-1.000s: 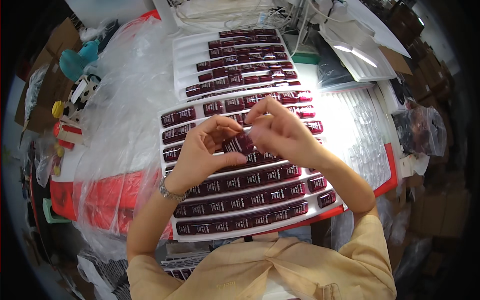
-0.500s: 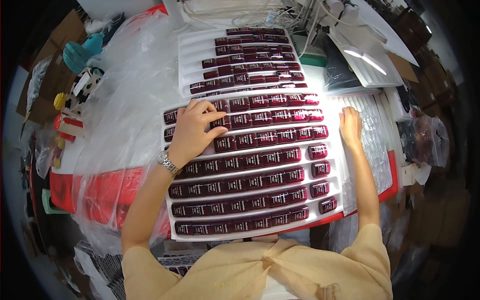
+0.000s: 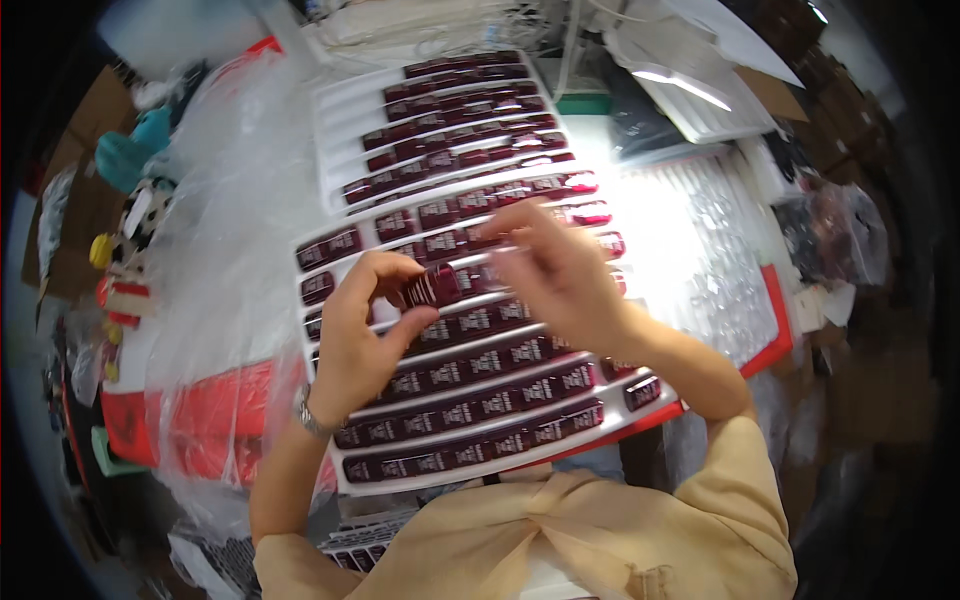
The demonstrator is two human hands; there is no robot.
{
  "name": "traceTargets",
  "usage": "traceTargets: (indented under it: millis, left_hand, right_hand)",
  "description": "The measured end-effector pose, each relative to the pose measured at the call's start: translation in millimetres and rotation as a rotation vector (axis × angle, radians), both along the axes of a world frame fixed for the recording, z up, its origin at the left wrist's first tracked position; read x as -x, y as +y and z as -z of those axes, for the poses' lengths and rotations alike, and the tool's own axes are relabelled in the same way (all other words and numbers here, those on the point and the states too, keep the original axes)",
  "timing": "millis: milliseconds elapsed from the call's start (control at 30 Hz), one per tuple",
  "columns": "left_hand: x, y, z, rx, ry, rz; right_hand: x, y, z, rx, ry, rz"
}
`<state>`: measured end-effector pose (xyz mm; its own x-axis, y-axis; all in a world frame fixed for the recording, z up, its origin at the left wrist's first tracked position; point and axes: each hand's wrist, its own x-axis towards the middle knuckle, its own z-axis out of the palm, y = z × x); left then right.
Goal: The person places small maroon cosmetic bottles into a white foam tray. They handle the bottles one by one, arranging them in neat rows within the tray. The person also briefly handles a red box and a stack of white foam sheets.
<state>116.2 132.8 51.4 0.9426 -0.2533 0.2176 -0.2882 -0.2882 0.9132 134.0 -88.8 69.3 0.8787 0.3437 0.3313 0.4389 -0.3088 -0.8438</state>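
Note:
My left hand holds a small dark red bottle with pale print between thumb and fingers, raised just above the near white tray. My right hand is over the tray's right half, its fingertips near that bottle's right end. Motion smears those fingers, so whether they grip anything cannot be made out. Rows of similar dark red bottles lie on their sides in the tray's slots. Both hands and forearms hide parts of the middle rows.
Behind lies a second white tray of bottles, with bare slots on its left. Crumpled clear plastic sheeting covers the table's left side. Clear moulded plastic trays lie at right under bright light. Cables run along the back.
My right hand has swung left from the tray's right edge to its middle. My left hand has lifted a bottle from its row. The whole view has shifted slightly.

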Motion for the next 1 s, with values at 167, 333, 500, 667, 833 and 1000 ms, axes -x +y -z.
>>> traceTargets:
  millis: [167,333,500,667,833,1000]
  left_hand:
    - [13,-19,12,0.304,0.124,0.019]
    - [12,-36,19,0.197,0.023,0.081]
    - [7,-35,18,0.305,0.001,0.077]
    - [-16,23,12,-0.085,-0.17,-0.17]
    - [-31,67,31,-0.554,-0.334,-0.167]
    - [-39,66,39,-0.58,-0.261,-0.171]
  right_hand:
    - [12,13,-15,0.33,-0.271,-0.03]
    - [12,2,9,0.101,-0.067,-0.01]
    - [4,-14,-2,0.274,0.048,-0.176]
    - [-80,-179,58,0.298,-0.013,0.679]
    - [-97,-295,148,1.134,-0.025,0.648]
    - [-98,-285,139,1.176,-0.087,0.556]
